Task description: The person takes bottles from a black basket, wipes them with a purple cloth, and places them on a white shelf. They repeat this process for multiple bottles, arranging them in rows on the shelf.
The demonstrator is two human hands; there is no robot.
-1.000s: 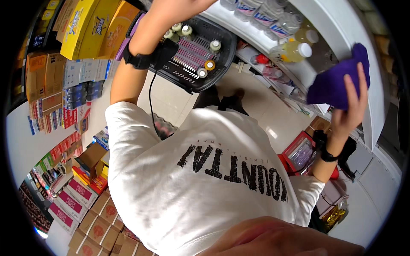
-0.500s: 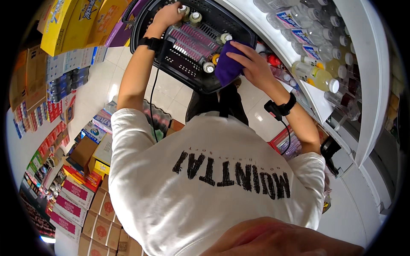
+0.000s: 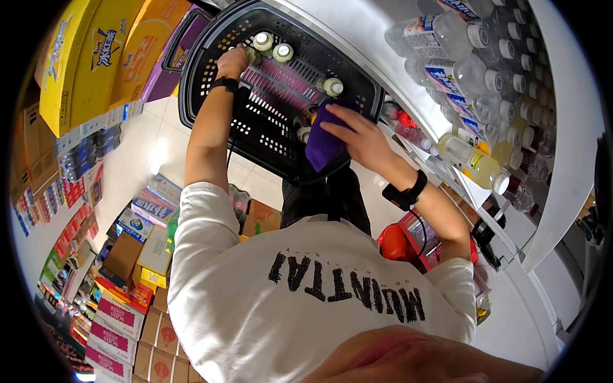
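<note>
A black shopping basket [image 3: 271,167] is in front of me with several capped bottles inside. My left hand [image 3: 233,62] reaches into its far left part, fingers curled, right beside a pale bottle [image 3: 262,41]; what those fingers hold is hidden. Another white-capped bottle [image 3: 283,52] stands close by. My right hand [image 3: 357,135] holds a folded purple cloth [image 3: 327,142] over the basket's near right side. The cloth partly covers a bottle [image 3: 304,134] there. Farther back from the cloth is one more bottle [image 3: 332,86].
On my right a white shelf [image 3: 554,147] holds rows of clear bottles [image 3: 440,35] and a yellow drink bottle [image 3: 476,163] lying on its side. Yellow cartons [image 3: 83,57] stand at far left, with stacked boxes [image 3: 115,338] below. A red bag [image 3: 397,242] is near my right side.
The basket appears lower and nearer in view. My left hand has drawn back from the bottle cap it was touching, and my right hand with the purple cloth has shifted slightly left and nearer.
</note>
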